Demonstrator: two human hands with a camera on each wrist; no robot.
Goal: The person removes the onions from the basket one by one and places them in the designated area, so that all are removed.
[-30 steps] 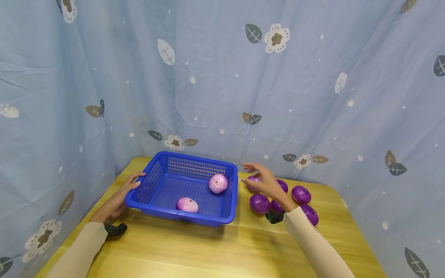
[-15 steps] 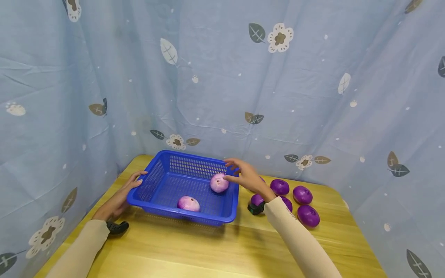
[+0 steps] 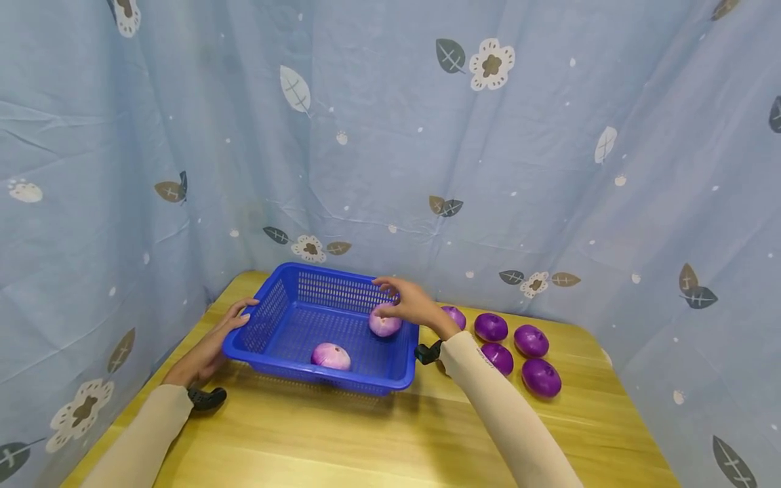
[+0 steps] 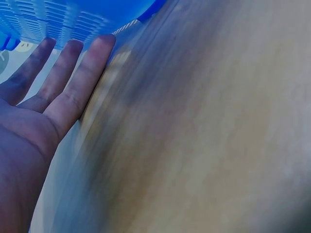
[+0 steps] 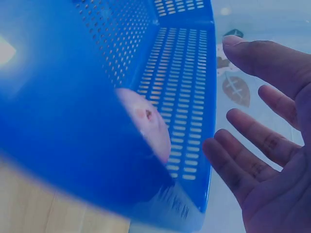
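In the head view my left hand (image 3: 210, 346) touches the left rim of a blue plastic basket (image 3: 320, 379). Its visible fingers lie straight against the slotted wall (image 4: 53, 22) in the left wrist view. Two pale purple onions sit in the basket: one onion (image 3: 331, 356) near the front wall, another onion (image 3: 383, 325) toward the right end. My right hand (image 3: 415, 303) hovers over the right end with fingers spread, partly covering that second onion. In the right wrist view the right hand (image 5: 272, 141) is loosely bent and holds nothing.
Several darker purple onions (image 3: 531, 341) lie on the wooden table (image 3: 293, 440) right of the basket, some partly behind my right forearm. A blue patterned curtain (image 3: 378, 135) hangs around the back and sides of the table.
My right hand has moved left from above the dark onions, across the right rim, to over the onion in the basket. The left hand stays at the left rim.
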